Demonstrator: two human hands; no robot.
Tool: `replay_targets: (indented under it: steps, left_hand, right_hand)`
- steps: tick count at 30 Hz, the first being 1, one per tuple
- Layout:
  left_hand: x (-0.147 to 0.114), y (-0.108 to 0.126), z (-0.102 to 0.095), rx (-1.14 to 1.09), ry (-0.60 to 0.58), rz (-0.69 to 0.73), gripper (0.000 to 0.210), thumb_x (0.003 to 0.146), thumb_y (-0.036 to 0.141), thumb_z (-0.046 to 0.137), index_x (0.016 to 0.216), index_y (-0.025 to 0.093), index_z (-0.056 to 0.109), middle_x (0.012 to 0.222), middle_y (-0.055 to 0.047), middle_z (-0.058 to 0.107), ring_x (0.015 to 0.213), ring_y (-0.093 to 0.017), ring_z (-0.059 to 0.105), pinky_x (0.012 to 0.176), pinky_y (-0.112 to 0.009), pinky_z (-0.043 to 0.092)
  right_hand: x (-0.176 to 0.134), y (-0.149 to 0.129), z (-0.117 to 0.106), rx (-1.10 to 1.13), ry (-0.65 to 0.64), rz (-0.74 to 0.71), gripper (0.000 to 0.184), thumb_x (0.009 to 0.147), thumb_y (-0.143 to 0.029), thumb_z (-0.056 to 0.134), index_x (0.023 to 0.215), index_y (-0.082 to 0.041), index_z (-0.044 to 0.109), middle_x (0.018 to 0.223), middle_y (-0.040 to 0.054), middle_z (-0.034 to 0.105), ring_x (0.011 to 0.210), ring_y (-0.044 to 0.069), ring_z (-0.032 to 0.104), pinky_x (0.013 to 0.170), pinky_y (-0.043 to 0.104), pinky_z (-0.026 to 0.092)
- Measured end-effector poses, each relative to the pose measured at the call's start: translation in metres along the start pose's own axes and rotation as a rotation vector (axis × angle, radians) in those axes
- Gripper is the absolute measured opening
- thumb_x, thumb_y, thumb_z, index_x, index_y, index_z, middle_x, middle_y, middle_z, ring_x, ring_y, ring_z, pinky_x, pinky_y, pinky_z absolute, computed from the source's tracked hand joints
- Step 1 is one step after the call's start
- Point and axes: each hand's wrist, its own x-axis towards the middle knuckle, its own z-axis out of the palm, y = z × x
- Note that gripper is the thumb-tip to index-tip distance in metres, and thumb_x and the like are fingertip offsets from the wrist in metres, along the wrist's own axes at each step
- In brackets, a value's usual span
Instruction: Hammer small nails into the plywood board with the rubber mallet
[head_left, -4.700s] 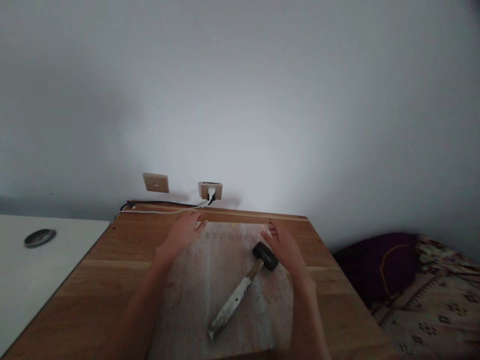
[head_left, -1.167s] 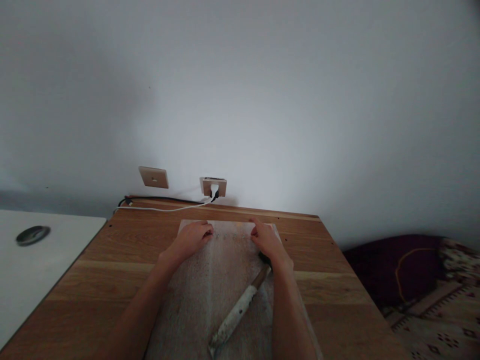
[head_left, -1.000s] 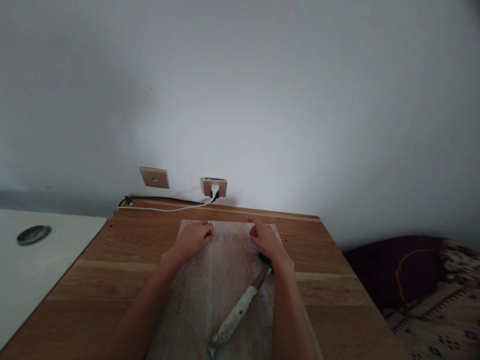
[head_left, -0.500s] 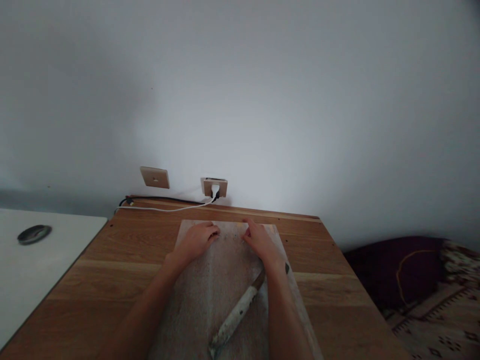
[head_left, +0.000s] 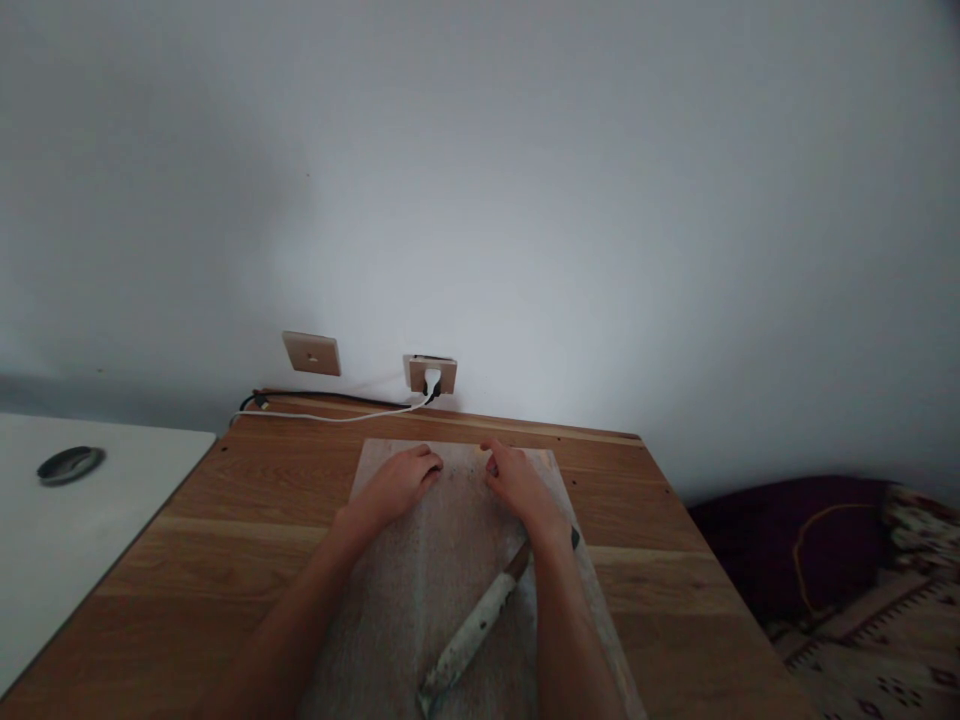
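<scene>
A pale, speckled board (head_left: 420, 600) lies on the wooden table (head_left: 225, 540). My left hand (head_left: 401, 478) rests on the board's far end with its fingers curled under, and nothing shows in it. My right hand (head_left: 517, 480) rests a short gap to the right, fingers bent down onto the board, with nothing seen in its grip. A mallet lies slantwise on the board. Its white-stained handle (head_left: 472, 632) runs under my right forearm, and only a sliver of its black head (head_left: 574, 537) shows beside my wrist.
A white cable (head_left: 330, 417) runs along the table's far edge to a wall socket (head_left: 432, 375), with a blank wall plate (head_left: 311, 353) to its left. A white surface (head_left: 60, 540) with a dark round dish (head_left: 70, 464) adjoins on the left. A dark cushion (head_left: 780, 540) and patterned fabric (head_left: 877, 640) lie to the right.
Both hands went from spread open to curled on the board's far end, then slid toward each other. My right forearm now covers most of the mallet head. The mallet has stayed in place.
</scene>
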Motion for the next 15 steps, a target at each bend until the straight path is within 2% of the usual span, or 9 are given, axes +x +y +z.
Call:
replay_targets:
  steps: [4, 9, 15]
  left_hand:
    - [0.001, 0.003, 0.001, 0.029, -0.017, -0.033, 0.02, 0.099, 0.019, 0.052, 0.099, 0.016, 0.072, 0.104, -0.012, 0.07, 0.098, -0.025, 0.067, 0.091, -0.035, 0.048]
    - [0.003, 0.01, 0.002, 0.116, -0.044, -0.116, 0.019, 0.102, 0.026, 0.053, 0.097, 0.015, 0.068, 0.104, -0.013, 0.068, 0.097, -0.027, 0.067, 0.089, -0.036, 0.049]
    - [0.003, 0.015, 0.005, 0.181, -0.039, -0.132, 0.022, 0.104, 0.028, 0.048, 0.1, 0.015, 0.067, 0.107, -0.013, 0.067, 0.098, -0.026, 0.068, 0.09, -0.036, 0.05]
  right_hand:
    - [0.002, -0.003, -0.001, 0.021, 0.018, -0.02, 0.053, 0.081, 0.004, 0.051, 0.129, -0.014, 0.066, 0.104, 0.011, 0.075, 0.1, 0.022, 0.068, 0.091, 0.03, 0.046]
    - [0.005, -0.006, -0.002, 0.12, 0.025, -0.063, 0.05, 0.084, -0.001, 0.056, 0.13, -0.015, 0.066, 0.1, 0.0082, 0.076, 0.093, 0.02, 0.069, 0.088, 0.029, 0.048]
    - [0.004, -0.003, -0.001, 0.144, 0.017, -0.056, 0.049, 0.084, -0.002, 0.06, 0.132, -0.014, 0.066, 0.097, 0.0083, 0.076, 0.092, 0.021, 0.069, 0.088, 0.03, 0.049]
